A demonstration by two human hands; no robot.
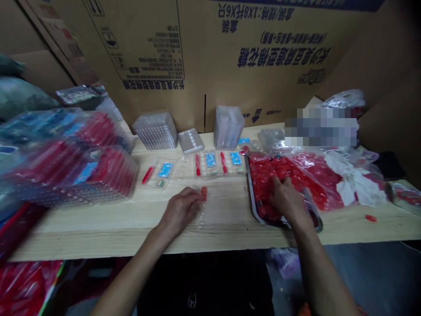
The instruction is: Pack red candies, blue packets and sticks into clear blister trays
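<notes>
My left hand [182, 208] is closed at the left edge of a clear plastic tray [226, 208] lying flat on the wooden table. A small red piece [204, 193] sits in that tray's upper left, right by my fingertips. To the right, my right hand [287, 197] reaches down into a metal tray [252, 197] heaped with small red wrapped pieces [263, 175]. Its fingers are bent into the heap, which hides the tips. Beyond my hands lie filled clear trays [207, 164], each with a red stick-like item and a blue-printed card.
Stacked filled packs [112, 171] stand at the left. Along the back are stacks of clear trays [156, 130] and a large cardboard box [210, 57]. Behind the metal tray lies a plastic bag of red pieces [315, 175]. One loose red piece [371, 218] lies at the right.
</notes>
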